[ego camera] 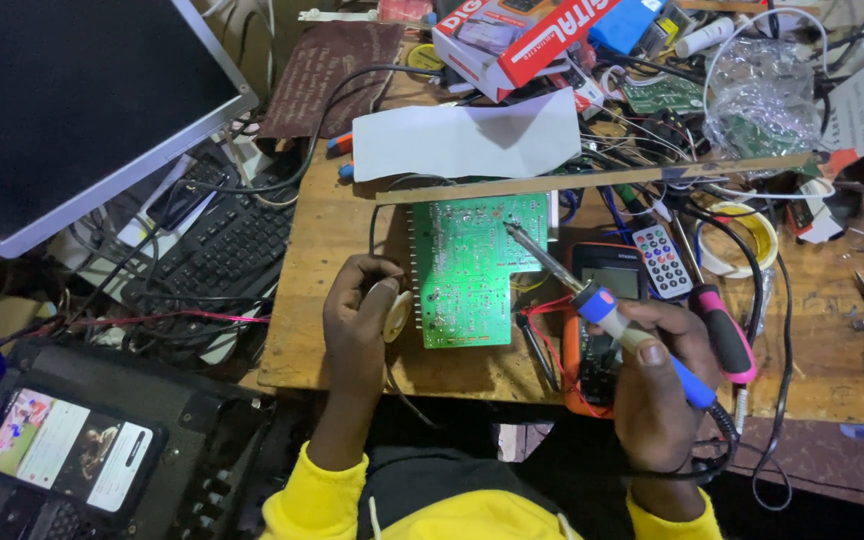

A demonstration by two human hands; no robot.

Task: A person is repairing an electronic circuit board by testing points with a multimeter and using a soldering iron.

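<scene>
Bare hands, bright yellow sleeves — dark garment at the chest

The board [470,268] is a green circuit board lying flat on the wooden bench, solder side up, all tiny silver joints and traces. It's roughly rectangular with a notch cut out of its lower right corner, and its left edge is just beside a small round part. The iron [592,300] has a blue handle with a pale collar and a long metal shaft, tilted up-left, tip resting on the board's upper right area. Its black cord trails off the handle's back end.
</scene>
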